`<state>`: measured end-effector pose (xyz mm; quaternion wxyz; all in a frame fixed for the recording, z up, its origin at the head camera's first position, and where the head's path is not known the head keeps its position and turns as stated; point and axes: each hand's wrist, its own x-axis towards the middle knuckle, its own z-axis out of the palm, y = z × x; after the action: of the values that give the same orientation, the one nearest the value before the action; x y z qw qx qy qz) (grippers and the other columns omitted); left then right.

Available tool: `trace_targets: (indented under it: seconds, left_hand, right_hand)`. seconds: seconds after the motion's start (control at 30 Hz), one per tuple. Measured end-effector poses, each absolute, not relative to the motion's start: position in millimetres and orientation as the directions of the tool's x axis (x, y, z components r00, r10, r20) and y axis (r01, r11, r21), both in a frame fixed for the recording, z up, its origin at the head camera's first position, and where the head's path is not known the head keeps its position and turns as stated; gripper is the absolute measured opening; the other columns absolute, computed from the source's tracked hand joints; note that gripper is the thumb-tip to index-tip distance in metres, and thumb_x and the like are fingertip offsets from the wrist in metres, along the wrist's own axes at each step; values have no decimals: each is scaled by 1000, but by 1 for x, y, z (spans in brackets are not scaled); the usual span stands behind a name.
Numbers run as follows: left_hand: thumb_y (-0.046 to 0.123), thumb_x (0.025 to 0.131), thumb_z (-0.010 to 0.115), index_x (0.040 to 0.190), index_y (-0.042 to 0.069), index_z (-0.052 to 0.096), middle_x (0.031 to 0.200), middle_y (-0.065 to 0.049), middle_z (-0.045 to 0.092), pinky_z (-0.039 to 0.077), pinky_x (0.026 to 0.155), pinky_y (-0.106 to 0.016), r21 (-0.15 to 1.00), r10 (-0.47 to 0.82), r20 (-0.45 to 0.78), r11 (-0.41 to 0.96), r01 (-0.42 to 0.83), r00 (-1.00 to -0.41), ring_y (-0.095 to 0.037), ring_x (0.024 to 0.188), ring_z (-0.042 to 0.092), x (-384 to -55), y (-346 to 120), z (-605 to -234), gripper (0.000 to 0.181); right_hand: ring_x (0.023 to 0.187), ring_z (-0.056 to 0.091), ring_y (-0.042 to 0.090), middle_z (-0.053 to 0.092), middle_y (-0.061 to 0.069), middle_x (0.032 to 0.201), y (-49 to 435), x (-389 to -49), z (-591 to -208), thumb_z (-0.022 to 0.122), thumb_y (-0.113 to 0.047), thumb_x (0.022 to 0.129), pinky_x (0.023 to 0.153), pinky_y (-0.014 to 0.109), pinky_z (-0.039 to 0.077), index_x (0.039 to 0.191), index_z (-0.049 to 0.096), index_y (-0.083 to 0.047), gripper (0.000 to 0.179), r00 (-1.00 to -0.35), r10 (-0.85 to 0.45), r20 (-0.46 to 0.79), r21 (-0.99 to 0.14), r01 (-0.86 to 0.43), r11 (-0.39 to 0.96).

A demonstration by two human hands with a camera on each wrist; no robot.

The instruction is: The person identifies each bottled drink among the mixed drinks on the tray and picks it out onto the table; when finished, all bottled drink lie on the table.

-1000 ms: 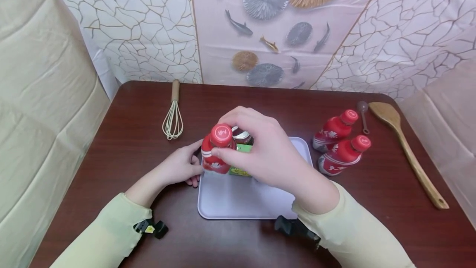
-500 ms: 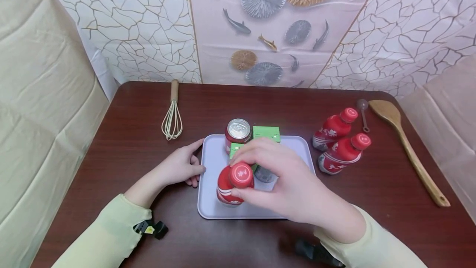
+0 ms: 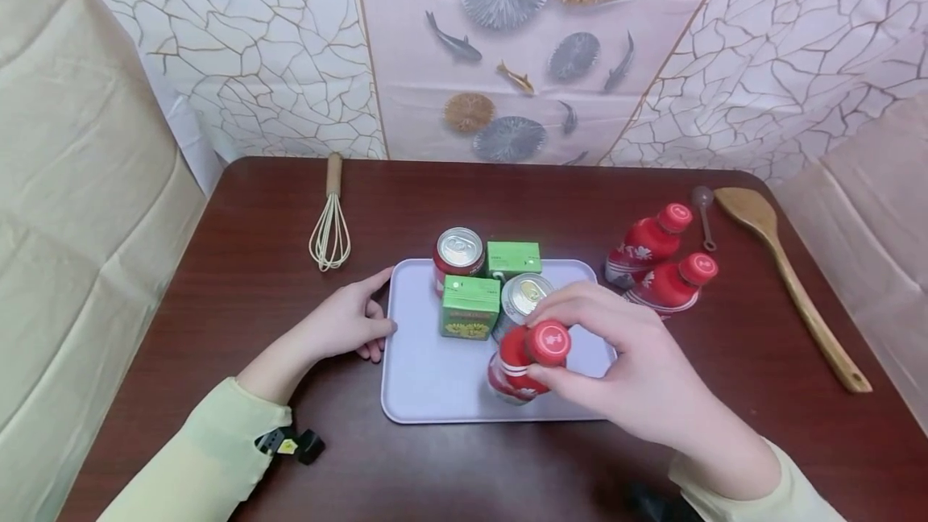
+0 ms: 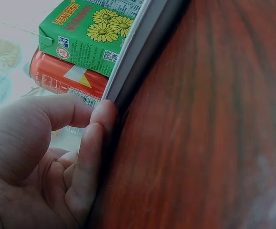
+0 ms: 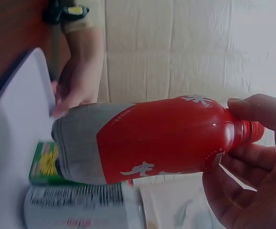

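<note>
My right hand [image 3: 631, 361] grips a red plastic bottle [image 3: 513, 373] around its neck, just under the cap. The bottle is over the front part of a pale lilac tray [image 3: 428, 381]; its base appears slightly raised in the right wrist view. At the tray's left side, my left hand [image 3: 344, 321] holds the rim [image 4: 128, 59] between thumb and bent fingers. On the tray stand a red can [image 3: 459, 252], a silver can [image 3: 524, 296] and two green drink cartons, the front carton [image 3: 470, 308] and the rear carton [image 3: 513, 258].
Two more red bottles, the rear bottle [image 3: 645, 244] and the front bottle [image 3: 667, 284], stand right of the tray. Beyond them lie a small measuring spoon [image 3: 705, 216] and a wooden spatula [image 3: 786, 272]. A whisk [image 3: 331, 224] lies at the back left.
My right hand has carried the bottle from the tray's left side toward the front, then rightward, uncovering the cans and cartons. My left hand has stayed at the tray's edge.
</note>
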<state>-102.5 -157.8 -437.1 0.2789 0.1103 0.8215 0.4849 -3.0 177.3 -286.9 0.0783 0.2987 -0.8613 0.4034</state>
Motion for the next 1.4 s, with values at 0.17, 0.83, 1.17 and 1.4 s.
trace_targets:
  seconds: [0.17, 0.83, 1.17, 1.4]
  left_hand:
    - [6, 92, 70, 166, 13, 16, 64, -9, 68, 61, 52, -38, 857, 461, -354, 508, -85, -814, -25, 53, 70, -103, -156, -436, 92]
    - [6, 91, 70, 166, 15, 16, 65, -9, 67, 61, 54, -38, 853, 445, -362, 513, -98, -819, -26, 54, 70, -102, -156, -435, 93]
    - [5, 91, 70, 167, 15, 15, 64, -10, 67, 61, 54, -38, 859, 455, -354, 505, -91, -817, -26, 54, 69, -103, -156, -436, 94]
    - [5, 91, 70, 167, 16, 16, 64, -10, 67, 61, 54, -38, 859, 452, -357, 503, -96, -817, -27, 55, 69, -102, -156, -437, 93]
  right_hand:
    - [103, 66, 6, 72, -10, 108, 199, 1, -292, 97, -5, 64, 88, 15, 53, 112, 75, -18, 54, -859, -392, 330, -668, -506, 545]
    - [98, 61, -6, 72, -15, 101, 283, 20, -312, 91, 7, 67, 89, 7, 42, 110, 77, -18, 51, -926, -62, 373, -611, -295, 735]
    - [95, 60, -8, 70, -22, 98, 303, 21, -319, 88, 3, 74, 85, 5, 41, 109, 78, -14, 40, -937, 34, 348, -616, -202, 761]
    - [94, 60, -8, 70, -22, 98, 311, 19, -324, 89, -2, 76, 84, 4, 40, 109, 78, -16, 37, -935, 69, 348, -614, -171, 771]
